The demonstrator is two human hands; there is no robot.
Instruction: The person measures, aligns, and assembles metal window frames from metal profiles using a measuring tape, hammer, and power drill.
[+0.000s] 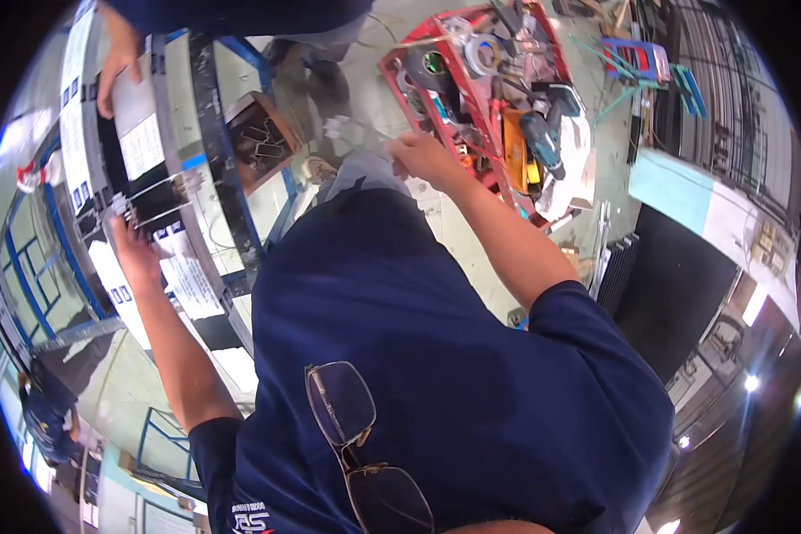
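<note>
My left hand [135, 254] reaches over a long dark profile with white labelled film [187, 271] on the blue work stand. Its fingers are closed at a small shiny metal piece [120, 206], too blurred to name. Thin rods [156, 200] cross the profile just beyond the fingertips. My right hand [421, 160] hangs above my lap, close to the red tool tray. Its fingers are curled together, and I cannot make out what is in them.
A co-worker's hand [123, 71] rests on the profile's far end. The red tool tray [472, 116] carries a cordless drill [543, 142], tape rolls and loose tools. A box of metal parts [258, 142] sits by the stand [206, 98]. Another person [49, 418] is at far left.
</note>
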